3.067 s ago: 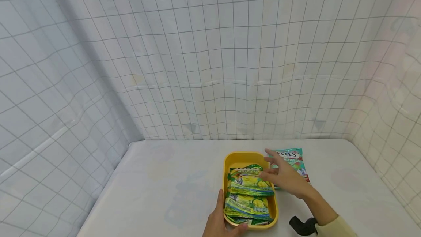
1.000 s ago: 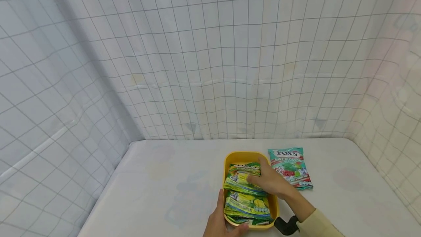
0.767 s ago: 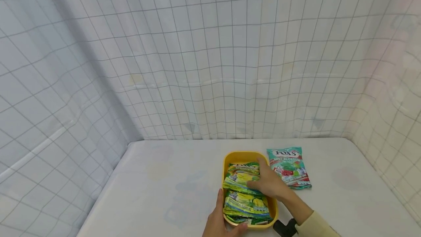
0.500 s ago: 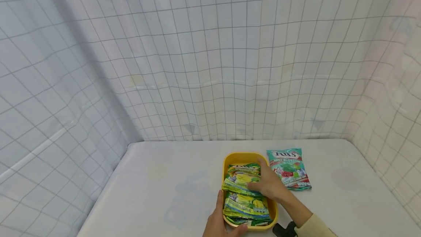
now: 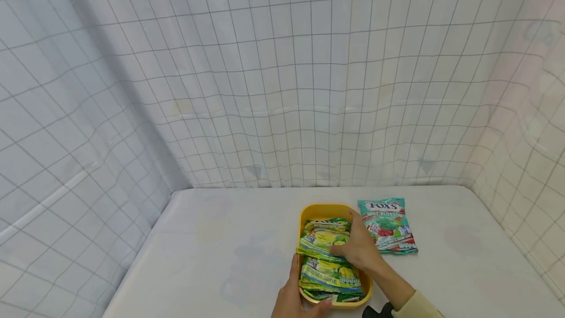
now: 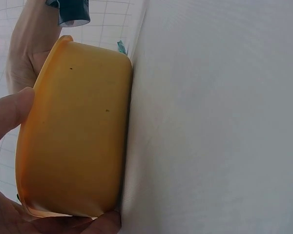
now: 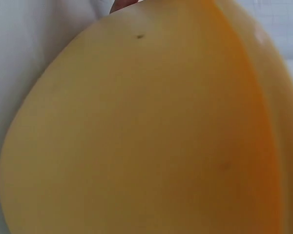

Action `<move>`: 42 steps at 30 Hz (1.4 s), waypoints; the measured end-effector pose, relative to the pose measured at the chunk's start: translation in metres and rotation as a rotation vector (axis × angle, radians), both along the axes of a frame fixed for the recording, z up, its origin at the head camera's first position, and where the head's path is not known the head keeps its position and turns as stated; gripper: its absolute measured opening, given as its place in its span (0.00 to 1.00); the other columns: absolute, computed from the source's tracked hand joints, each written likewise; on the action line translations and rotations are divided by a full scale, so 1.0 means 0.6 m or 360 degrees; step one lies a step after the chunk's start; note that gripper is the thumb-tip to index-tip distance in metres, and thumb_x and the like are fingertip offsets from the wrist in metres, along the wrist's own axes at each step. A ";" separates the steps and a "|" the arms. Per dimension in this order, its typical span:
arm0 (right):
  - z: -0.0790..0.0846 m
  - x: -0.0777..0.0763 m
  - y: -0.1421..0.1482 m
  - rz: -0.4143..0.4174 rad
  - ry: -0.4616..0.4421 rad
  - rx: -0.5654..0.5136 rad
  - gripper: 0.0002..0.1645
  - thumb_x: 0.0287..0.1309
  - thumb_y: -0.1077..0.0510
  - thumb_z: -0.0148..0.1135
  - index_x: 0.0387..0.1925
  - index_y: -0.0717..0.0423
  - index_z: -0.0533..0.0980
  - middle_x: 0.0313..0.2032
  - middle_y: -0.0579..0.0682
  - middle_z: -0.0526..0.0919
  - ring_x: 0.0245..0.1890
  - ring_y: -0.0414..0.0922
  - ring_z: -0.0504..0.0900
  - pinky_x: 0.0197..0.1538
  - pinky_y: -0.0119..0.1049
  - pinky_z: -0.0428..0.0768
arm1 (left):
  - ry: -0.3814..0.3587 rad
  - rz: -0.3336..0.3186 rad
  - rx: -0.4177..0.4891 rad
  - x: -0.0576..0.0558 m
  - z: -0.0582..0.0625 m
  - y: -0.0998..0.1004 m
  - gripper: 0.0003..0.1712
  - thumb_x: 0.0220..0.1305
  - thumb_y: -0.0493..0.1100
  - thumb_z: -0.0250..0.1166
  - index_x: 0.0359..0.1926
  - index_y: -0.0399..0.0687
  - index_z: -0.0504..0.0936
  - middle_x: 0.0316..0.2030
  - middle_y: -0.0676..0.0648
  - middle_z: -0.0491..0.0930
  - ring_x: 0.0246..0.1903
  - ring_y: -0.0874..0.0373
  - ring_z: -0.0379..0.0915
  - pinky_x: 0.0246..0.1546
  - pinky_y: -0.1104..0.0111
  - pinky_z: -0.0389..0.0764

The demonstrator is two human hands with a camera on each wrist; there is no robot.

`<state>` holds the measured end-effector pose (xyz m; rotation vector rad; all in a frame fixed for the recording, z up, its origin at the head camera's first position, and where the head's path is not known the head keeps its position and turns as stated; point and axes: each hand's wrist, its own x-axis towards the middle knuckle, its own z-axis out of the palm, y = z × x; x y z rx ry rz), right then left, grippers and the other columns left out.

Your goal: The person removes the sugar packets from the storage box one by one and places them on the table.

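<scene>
A yellow tray [image 5: 328, 206] with rounded corners holds green-and-yellow Fox's candy bags in two groups, one behind the other. My left hand [image 5: 295, 294] grips its near left corner, thumb at the near rim and fingers along the left side. My right hand [image 5: 358, 247] reaches in over the right rim and holds the rear candy bag [image 5: 323, 238], thumb on top; its other fingers are mostly hidden. Closer to me lies the front candy bag [image 5: 328, 274], with others under it. The tray's outer wall [image 6: 78, 126] fills much of both wrist views.
To the right of the tray, a teal Fox's Mint Blossom bag [image 5: 387, 225] lies flat on the white table [image 5: 212, 259]. White grid-patterned sheeting [image 5: 282, 87] encloses the table at the back and sides. A black strap-like thing [image 5: 378, 311] sits at the right wrist.
My right hand came down from above the tray's right side into it and took hold of the rear bag. That bag has shifted slightly left. The left hand kept its place.
</scene>
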<state>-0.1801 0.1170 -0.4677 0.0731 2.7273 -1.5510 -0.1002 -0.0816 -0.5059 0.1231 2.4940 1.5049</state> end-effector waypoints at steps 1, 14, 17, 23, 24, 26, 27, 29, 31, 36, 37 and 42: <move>0.000 0.000 0.000 -0.0001 0.0008 -0.0008 0.69 0.43 0.62 0.83 0.78 0.63 0.48 0.70 0.70 0.64 0.62 0.67 0.72 0.59 0.65 0.74 | 0.0003 -0.0001 0.0002 0.000 -0.001 0.000 0.69 0.61 0.68 0.70 0.80 0.31 0.40 0.63 0.32 0.72 0.57 0.37 0.76 0.54 0.42 0.78; 0.018 0.000 -0.002 0.0019 -0.0095 -0.0069 0.68 0.42 0.66 0.82 0.78 0.63 0.49 0.71 0.74 0.60 0.57 0.68 0.74 0.53 0.63 0.78 | 0.0094 -0.0005 -0.0021 -0.001 -0.006 0.000 0.66 0.63 0.66 0.69 0.79 0.30 0.41 0.64 0.32 0.72 0.56 0.39 0.77 0.53 0.44 0.79; 0.018 -0.001 -0.004 0.0018 -0.0110 -0.0094 0.67 0.43 0.67 0.80 0.78 0.64 0.49 0.71 0.75 0.59 0.59 0.70 0.72 0.52 0.62 0.79 | 0.0089 -0.0001 -0.0017 -0.002 -0.006 0.000 0.66 0.63 0.66 0.68 0.80 0.30 0.41 0.64 0.33 0.72 0.56 0.39 0.77 0.53 0.44 0.79; 0.016 -0.001 -0.009 -0.0014 -0.0138 -0.0138 0.64 0.45 0.69 0.78 0.78 0.64 0.49 0.69 0.76 0.61 0.62 0.71 0.69 0.55 0.64 0.76 | 0.0062 -0.0002 -0.0004 -0.002 -0.007 0.000 0.66 0.63 0.66 0.69 0.80 0.31 0.41 0.63 0.34 0.73 0.55 0.41 0.78 0.52 0.45 0.80; 0.015 -0.001 -0.009 -0.0022 -0.0146 -0.0144 0.64 0.46 0.68 0.78 0.78 0.64 0.49 0.69 0.76 0.61 0.62 0.71 0.69 0.55 0.64 0.76 | 0.0057 -0.0005 0.0002 -0.002 -0.007 -0.001 0.67 0.63 0.66 0.69 0.80 0.31 0.41 0.63 0.34 0.73 0.55 0.41 0.78 0.52 0.45 0.80; 0.014 -0.002 -0.009 -0.0032 -0.0159 -0.0168 0.64 0.46 0.68 0.78 0.78 0.64 0.49 0.69 0.76 0.62 0.61 0.70 0.70 0.55 0.63 0.76 | 0.0051 -0.0012 0.0011 -0.002 -0.007 -0.002 0.67 0.63 0.66 0.69 0.80 0.31 0.40 0.63 0.34 0.73 0.54 0.41 0.78 0.51 0.46 0.81; 0.013 -0.002 -0.008 -0.0033 -0.0165 -0.0182 0.64 0.46 0.68 0.78 0.78 0.64 0.49 0.68 0.75 0.62 0.60 0.69 0.71 0.55 0.63 0.76 | 0.0048 -0.0014 0.0017 -0.002 -0.007 -0.002 0.67 0.62 0.66 0.69 0.80 0.31 0.40 0.63 0.34 0.73 0.54 0.41 0.78 0.51 0.46 0.81; 0.008 -0.003 -0.006 -0.0033 -0.0183 -0.0213 0.64 0.45 0.69 0.79 0.77 0.65 0.50 0.67 0.75 0.64 0.58 0.68 0.72 0.56 0.63 0.76 | 0.0040 -0.0017 0.0024 -0.002 -0.008 -0.002 0.67 0.62 0.66 0.69 0.79 0.30 0.40 0.64 0.33 0.73 0.55 0.41 0.78 0.51 0.47 0.81; 0.004 -0.005 -0.004 -0.0017 -0.0197 -0.0259 0.65 0.43 0.70 0.79 0.77 0.66 0.50 0.65 0.74 0.66 0.56 0.65 0.74 0.55 0.62 0.76 | 0.0037 -0.0017 0.0019 -0.002 -0.008 -0.003 0.68 0.62 0.66 0.69 0.79 0.30 0.40 0.64 0.32 0.72 0.55 0.40 0.78 0.51 0.46 0.81; -0.002 -0.013 -0.001 0.0029 -0.0238 -0.0346 0.66 0.39 0.72 0.80 0.77 0.65 0.52 0.59 0.71 0.71 0.50 0.60 0.77 0.53 0.58 0.78 | 0.0026 -0.0011 0.0016 -0.003 -0.007 -0.003 0.68 0.61 0.67 0.70 0.79 0.30 0.40 0.64 0.32 0.72 0.55 0.40 0.78 0.51 0.46 0.81; -0.003 -0.015 0.000 0.0039 -0.0247 -0.0355 0.66 0.39 0.72 0.80 0.76 0.65 0.52 0.58 0.70 0.72 0.49 0.60 0.77 0.52 0.58 0.78 | 0.0023 -0.0008 0.0015 -0.003 -0.007 -0.003 0.68 0.61 0.67 0.70 0.79 0.30 0.41 0.64 0.32 0.72 0.55 0.39 0.78 0.51 0.46 0.80; -0.008 -0.020 0.007 0.0098 -0.0295 -0.0422 0.63 0.40 0.72 0.80 0.75 0.64 0.54 0.56 0.68 0.72 0.47 0.58 0.78 0.49 0.54 0.80 | 0.0009 0.0001 0.0017 -0.004 -0.007 -0.002 0.69 0.60 0.67 0.70 0.79 0.30 0.41 0.64 0.32 0.72 0.56 0.38 0.77 0.51 0.44 0.80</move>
